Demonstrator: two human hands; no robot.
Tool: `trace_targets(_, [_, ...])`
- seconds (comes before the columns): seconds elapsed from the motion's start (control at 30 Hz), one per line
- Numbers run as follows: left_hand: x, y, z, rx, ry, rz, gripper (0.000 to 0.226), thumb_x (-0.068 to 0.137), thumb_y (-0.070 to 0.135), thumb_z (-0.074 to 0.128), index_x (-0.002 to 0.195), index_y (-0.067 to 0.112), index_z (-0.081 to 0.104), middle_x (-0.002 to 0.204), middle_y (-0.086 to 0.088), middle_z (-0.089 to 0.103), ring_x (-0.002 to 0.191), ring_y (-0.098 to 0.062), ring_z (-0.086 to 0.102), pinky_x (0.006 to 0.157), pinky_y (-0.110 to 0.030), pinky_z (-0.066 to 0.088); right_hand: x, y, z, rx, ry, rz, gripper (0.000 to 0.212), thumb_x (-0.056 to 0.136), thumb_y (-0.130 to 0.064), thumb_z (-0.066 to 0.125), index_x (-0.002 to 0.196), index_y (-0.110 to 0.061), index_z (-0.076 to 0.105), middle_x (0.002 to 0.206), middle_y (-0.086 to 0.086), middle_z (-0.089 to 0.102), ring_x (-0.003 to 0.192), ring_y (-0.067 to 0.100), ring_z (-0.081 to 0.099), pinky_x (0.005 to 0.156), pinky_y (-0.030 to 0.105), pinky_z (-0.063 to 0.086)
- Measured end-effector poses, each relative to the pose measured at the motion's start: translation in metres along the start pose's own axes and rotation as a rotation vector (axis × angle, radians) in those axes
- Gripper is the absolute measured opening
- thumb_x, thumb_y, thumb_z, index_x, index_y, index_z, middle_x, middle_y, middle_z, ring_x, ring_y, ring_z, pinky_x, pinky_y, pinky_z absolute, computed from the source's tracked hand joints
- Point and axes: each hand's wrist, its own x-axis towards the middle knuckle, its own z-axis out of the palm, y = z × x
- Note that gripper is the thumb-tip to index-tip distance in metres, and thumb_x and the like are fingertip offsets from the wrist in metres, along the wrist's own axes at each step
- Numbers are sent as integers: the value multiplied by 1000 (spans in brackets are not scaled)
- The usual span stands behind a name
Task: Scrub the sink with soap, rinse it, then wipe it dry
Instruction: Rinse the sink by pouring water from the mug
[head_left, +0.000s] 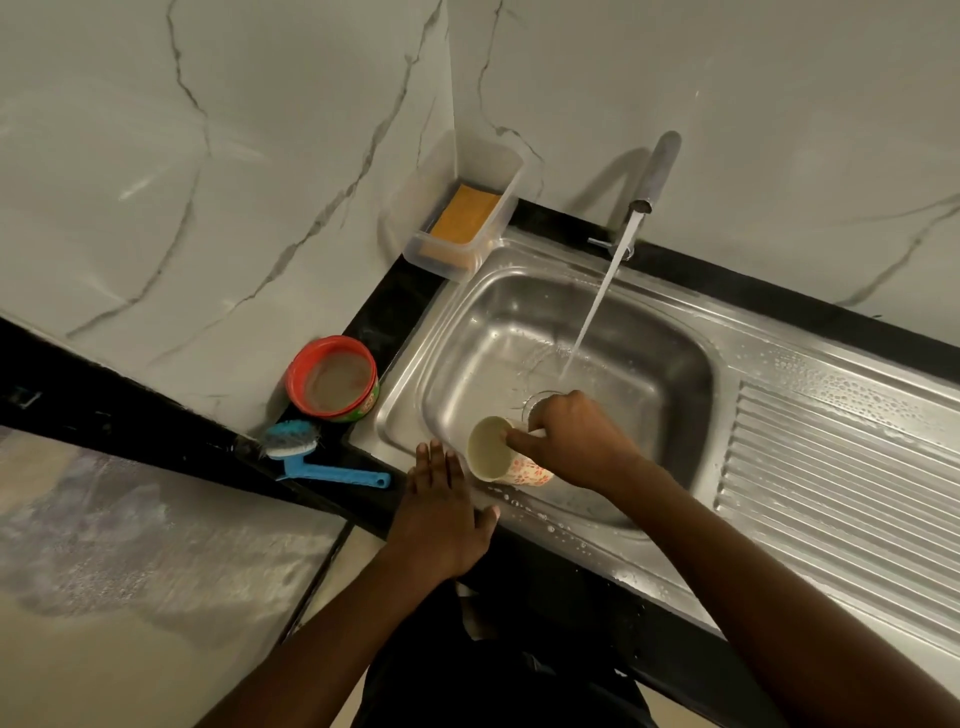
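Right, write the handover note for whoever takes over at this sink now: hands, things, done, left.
Left hand: open, flat on the front rim of the sink.
Right hand: grips the floral cup, tipped on its side inside the sink.
Tap runs; the stream lands near the drain.
Brush and red tub sit on the counter to the left; sponge lies in the clear box behind.
Done: no suds visible, so scrubbing seems over; rinse under way.
Left: finish rinsing, close tap, wipe dry; the drainboard is wet.
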Motion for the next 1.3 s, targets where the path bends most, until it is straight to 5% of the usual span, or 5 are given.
trace_targets(0.47, [-5, -9, 12, -84, 0, 98, 95, 105, 66, 29, 165, 6, -13, 173, -17, -21, 160, -31, -23, 133, -48, -2, -1, 12, -3, -31, 6, 6, 56, 96, -57, 61, 63, -11, 62, 59, 0, 53, 51, 13, 48, 50, 27, 31])
trace_targets(0.67, [3, -9, 15, -13, 55, 89, 95, 104, 68, 30, 166, 8, -11, 173, -19, -19, 160, -35, -21, 132, -51, -2, 1, -2, 1, -77, -9, -54, 57, 95, -61, 57, 73, -10, 71, 70, 6, 65, 65, 21, 63, 61, 38, 52])
trace_targets(0.87, [-9, -11, 24, 91, 48, 281, 91, 103, 71, 24, 168, 15, -5, 175, -14, -14, 161, -31, -20, 132, -52, -2, -15, 6, -5, -62, -36, -50, 44, 92, -58, 64, 94, -16, 78, 75, -4, 61, 68, 13, 56, 58, 28, 37])
trace_targets(1.0, [-16, 0, 27, 153, 19, 314, 93, 102, 73, 22, 167, 13, -8, 175, -15, -15, 161, -31, -19, 132, -53, 0, -33, 28, -14, -111, -62, -5, 46, 92, -60, 62, 107, -20, 78, 97, 0, 74, 81, 16, 64, 68, 30, 48])
trace_targets(1.3, [-15, 13, 15, 58, 36, 401, 83, 104, 65, 35, 168, 18, 11, 177, -5, 6, 164, -22, -2, 132, -38, -4, -51, 35, -15, -123, 3, 59, 50, 95, -63, 56, 96, -18, 76, 86, 2, 71, 71, 18, 59, 63, 31, 43])
